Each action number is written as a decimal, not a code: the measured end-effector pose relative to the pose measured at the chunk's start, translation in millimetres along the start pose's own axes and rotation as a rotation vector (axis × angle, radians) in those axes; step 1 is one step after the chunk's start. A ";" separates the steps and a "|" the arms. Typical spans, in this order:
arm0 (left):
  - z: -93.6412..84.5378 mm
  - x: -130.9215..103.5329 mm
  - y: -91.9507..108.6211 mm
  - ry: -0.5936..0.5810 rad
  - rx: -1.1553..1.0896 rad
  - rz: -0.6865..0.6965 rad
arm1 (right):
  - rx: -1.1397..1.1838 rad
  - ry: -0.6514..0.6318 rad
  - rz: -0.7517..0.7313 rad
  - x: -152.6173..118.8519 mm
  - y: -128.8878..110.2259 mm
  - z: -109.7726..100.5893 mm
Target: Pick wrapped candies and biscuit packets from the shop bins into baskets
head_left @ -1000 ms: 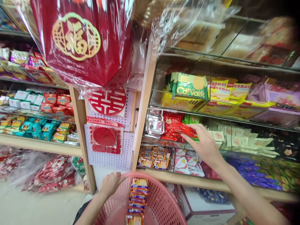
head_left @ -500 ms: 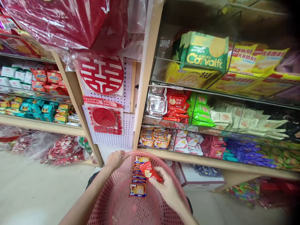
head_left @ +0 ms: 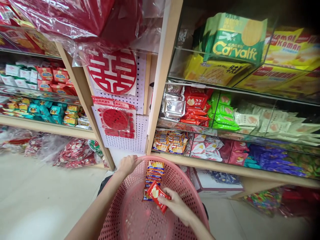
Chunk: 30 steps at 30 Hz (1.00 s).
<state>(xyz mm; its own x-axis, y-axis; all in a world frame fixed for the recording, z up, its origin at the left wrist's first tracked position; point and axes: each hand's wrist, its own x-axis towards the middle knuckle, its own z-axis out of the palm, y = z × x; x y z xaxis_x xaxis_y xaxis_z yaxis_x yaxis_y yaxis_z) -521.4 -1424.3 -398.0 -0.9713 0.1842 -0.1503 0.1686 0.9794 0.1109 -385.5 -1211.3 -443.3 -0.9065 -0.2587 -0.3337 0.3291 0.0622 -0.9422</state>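
Note:
My right hand (head_left: pixel 177 204) is closed on a red snack packet (head_left: pixel 158 195), which it holds inside the pink perforated plastic basket (head_left: pixel 192 186). Several orange-and-blue snack packets (head_left: pixel 155 170) lie in a row along the far inner side of the basket, partly covered by the red packet. My left hand (head_left: pixel 128 164) grips the basket's far left rim, with its fingers curled over the edge.
Clear-fronted shelves on the right hold red packets (head_left: pixel 196 103), green packets (head_left: pixel 225 115) and white packets (head_left: pixel 207 146). A wooden upright (head_left: pixel 160 80) stands just beyond the basket. A white box (head_left: pixel 217 183) sits under the shelf; bagged goods (head_left: pixel 77 150) lie at left.
My right hand has lowered the red packet a little deeper into the basket, and the packet has tilted. The view has shifted slightly. My left hand keeps hold of the rim.

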 end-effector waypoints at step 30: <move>-5.6 -8.1 5.5 -0.017 0.054 0.026 | 0.010 -0.094 0.153 -6.8 5.6 -5.0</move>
<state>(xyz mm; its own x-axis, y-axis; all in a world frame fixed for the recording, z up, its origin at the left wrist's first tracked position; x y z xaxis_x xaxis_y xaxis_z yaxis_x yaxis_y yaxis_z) -513.5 -1420.9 -390.7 -0.9636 0.2109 -0.1645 0.2034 0.9772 0.0616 -378.8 -1204.4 -446.5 -0.8172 -0.3358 -0.4685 0.4644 0.0978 -0.8802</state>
